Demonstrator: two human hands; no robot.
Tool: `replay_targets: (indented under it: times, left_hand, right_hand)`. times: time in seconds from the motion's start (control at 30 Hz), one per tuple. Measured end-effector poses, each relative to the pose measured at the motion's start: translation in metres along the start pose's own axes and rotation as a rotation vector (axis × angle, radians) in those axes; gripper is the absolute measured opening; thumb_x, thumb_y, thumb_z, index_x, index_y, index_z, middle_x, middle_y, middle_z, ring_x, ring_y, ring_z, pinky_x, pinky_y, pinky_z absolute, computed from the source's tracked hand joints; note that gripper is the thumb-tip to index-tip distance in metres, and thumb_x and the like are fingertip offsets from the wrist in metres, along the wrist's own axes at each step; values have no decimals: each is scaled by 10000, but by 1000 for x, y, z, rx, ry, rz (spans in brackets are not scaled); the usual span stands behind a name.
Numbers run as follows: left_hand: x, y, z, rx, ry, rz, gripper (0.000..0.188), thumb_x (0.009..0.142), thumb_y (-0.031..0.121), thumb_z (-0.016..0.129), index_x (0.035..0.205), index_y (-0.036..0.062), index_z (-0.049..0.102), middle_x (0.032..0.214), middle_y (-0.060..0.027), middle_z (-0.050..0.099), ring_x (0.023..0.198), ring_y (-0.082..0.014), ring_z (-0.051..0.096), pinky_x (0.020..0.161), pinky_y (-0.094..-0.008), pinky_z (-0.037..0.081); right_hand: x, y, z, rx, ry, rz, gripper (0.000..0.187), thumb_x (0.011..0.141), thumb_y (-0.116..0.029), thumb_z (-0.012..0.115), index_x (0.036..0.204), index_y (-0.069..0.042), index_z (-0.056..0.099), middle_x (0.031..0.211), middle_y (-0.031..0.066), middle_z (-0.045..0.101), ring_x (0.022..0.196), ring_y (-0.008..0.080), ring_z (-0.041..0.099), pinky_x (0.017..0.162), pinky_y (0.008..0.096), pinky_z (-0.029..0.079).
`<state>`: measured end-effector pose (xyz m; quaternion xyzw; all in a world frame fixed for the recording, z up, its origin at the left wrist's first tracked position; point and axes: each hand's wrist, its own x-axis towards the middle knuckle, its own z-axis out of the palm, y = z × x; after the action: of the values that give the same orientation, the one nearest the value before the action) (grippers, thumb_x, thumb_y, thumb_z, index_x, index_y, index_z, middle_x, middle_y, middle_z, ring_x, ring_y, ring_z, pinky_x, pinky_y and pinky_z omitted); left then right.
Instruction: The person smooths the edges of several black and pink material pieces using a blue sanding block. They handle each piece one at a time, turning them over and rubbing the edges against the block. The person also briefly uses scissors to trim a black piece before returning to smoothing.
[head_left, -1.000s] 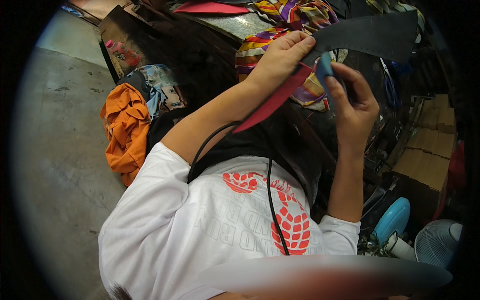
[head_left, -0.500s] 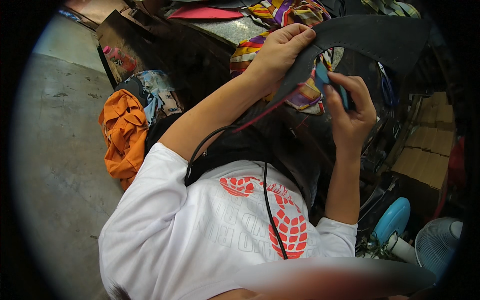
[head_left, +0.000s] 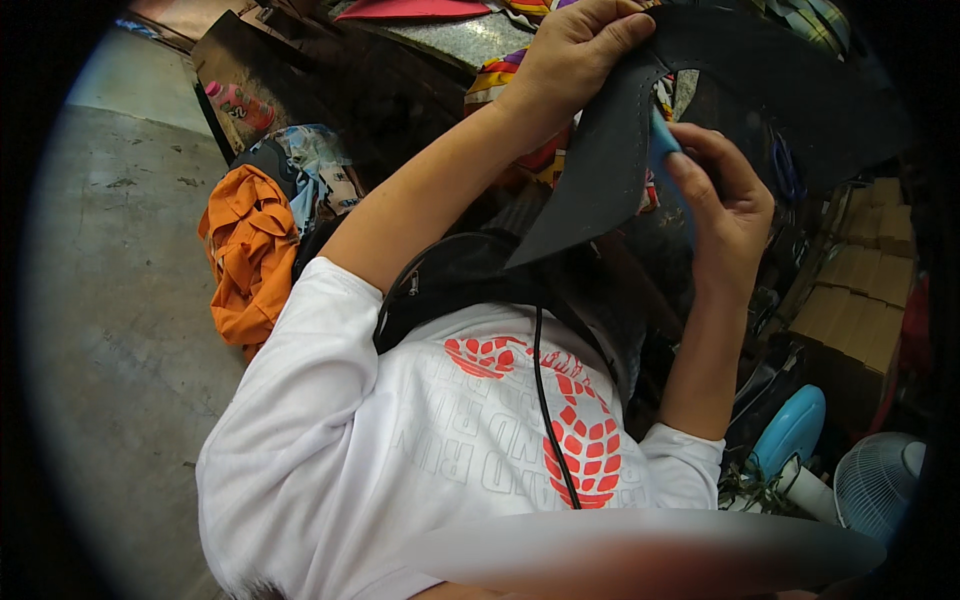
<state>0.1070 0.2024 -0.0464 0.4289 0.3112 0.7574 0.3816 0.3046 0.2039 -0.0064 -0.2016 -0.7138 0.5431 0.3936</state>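
My left hand point(head_left: 592, 45) pinches the upper edge of a curved, flat black sheet point(head_left: 604, 160) between thumb and fingers. A line of small stitches or holes follows its curved inner edge. The sheet hangs down to a point on the left and spreads wide to the right. My right hand point(head_left: 728, 195) is closed around a slim blue hand tool point(head_left: 661, 142), its upper end at the sheet's inner edge. The fingers cover much of the tool, and its exact kind is unclear.
Patterned cloth point(head_left: 545, 160) lies behind the sheet. Blue-handled scissors point(head_left: 787, 168) are at the right. Cardboard pieces point(head_left: 850, 300), a round blue object point(head_left: 790, 430) and a white fan point(head_left: 880, 485) stand lower right. Orange cloth point(head_left: 250, 250) and a pink bottle point(head_left: 238, 105) are at the left.
Both hands have shifted up or right with their items. The black sheet has turned, its flat face now toward me. The blue tool stands more upright at the inner edge.
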Motion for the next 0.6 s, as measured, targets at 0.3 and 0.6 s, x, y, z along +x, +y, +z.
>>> replay_targets:
  times: [0.3,0.6]
  left_hand:
    - [12,7,-12,287,11,207,172,995,188,595,1041,27,637,890,33,619,841,-47,534,760,-199,433]
    - [16,11,-19,567,55,189,171,1004,180,573,1017,14,612,857,9,595,817,-54,515,725,-224,432]
  right_hand:
    - [0,-4,-4,-194,70,-40,199,849,-115,709,1023,-21,731,882,53,673,835,120,631,767,233,493]
    - [-2,1,-7,-172,-82,-107,195,823,-51,689,1009,-13,731,887,49,668,850,115,625,760,235,482]
